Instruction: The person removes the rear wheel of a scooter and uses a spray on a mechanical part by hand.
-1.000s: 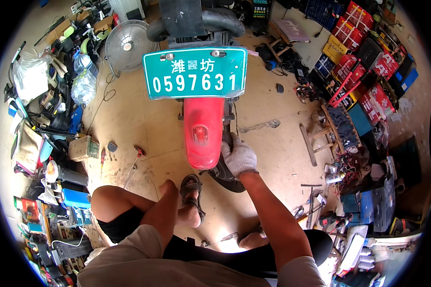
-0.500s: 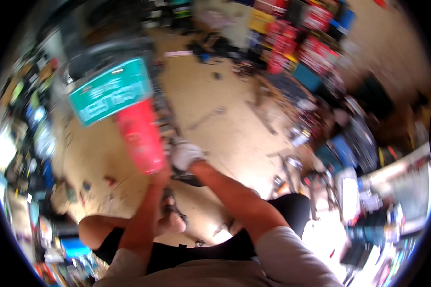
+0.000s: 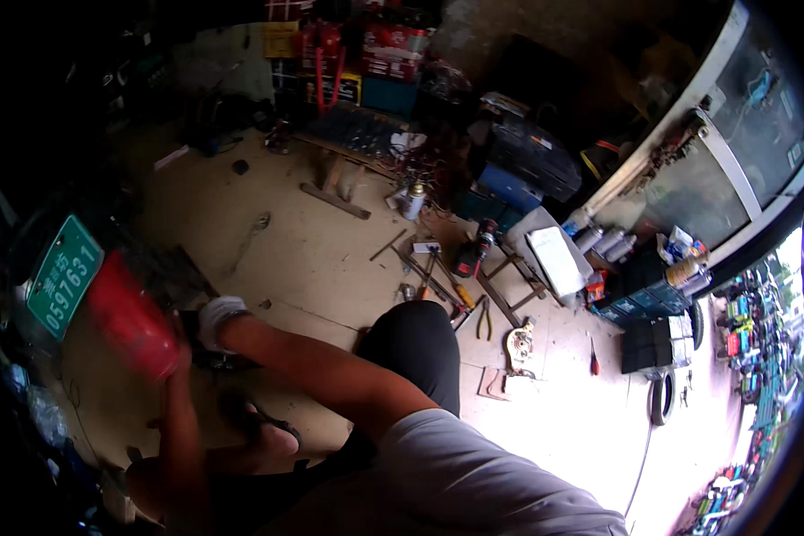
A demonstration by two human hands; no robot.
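Note:
At the left is a red plastic fender (image 3: pixel 134 322) with a green number plate (image 3: pixel 65 277) at its outer end. My left hand (image 3: pixel 179 347) is at the fender's near, rounded end, its fingers hidden in shadow and behind the red part. Just to the right, my right hand (image 3: pixel 219 320) wears a pale glove and reaches toward dark parts beside the fender. Its fingertips are lost in the dark, so their grip does not show. My sandalled foot (image 3: pixel 277 438) stands on the floor below.
To the right on the floor lie pliers (image 3: pixel 483 320), a red-and-black power drill (image 3: pixel 478 248), a screwdriver (image 3: pixel 594 355) and a spray can (image 3: pixel 414 202). A low wooden stand (image 3: pixel 335 183) is farther back. Stacked boxes (image 3: pixel 393 54) line the back, with a glass door (image 3: pixel 724 161) at right.
The view has swung to the right, so the fender and both hands now sit farther left in the picture. Tools and the doorway have come into sight. Both hands remain by the fender.

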